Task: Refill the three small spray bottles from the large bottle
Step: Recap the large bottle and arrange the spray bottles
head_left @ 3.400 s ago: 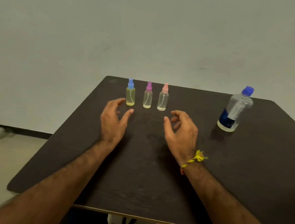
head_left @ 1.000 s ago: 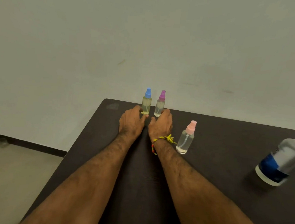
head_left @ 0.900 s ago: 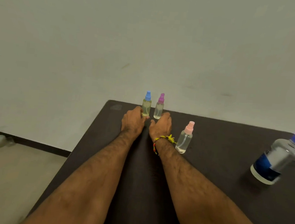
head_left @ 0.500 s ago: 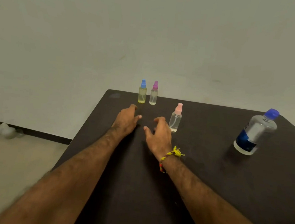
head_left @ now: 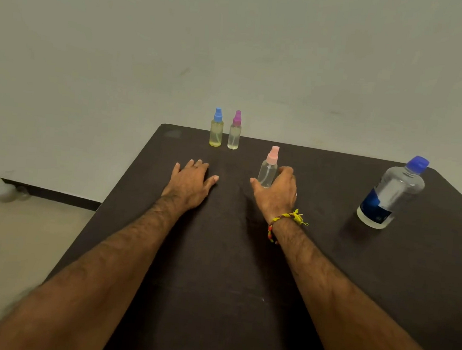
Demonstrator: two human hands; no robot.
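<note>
The pink-capped spray bottle [head_left: 268, 169] stands upright mid-table, and my right hand [head_left: 277, 193] curls round its lower part, thumb to its left and fingers to its right. Its base is hidden behind the hand. My left hand [head_left: 191, 182] lies flat on the table with fingers spread, holding nothing. The blue-capped spray bottle [head_left: 216, 130], with yellowish liquid, and the purple-capped spray bottle [head_left: 234, 133] stand side by side at the far edge. At the right stands the large clear bottle [head_left: 390, 194] with its blue cap on and a blue label.
The dark table [head_left: 215, 271] ends just behind the two far bottles and drops off on the left to a pale floor [head_left: 9, 239]. A plain wall [head_left: 235, 49] stands behind it.
Both hands drew back from the two far bottles. My right hand then moved right and closed round the pink-capped bottle, and my left hand settled flat on the table.
</note>
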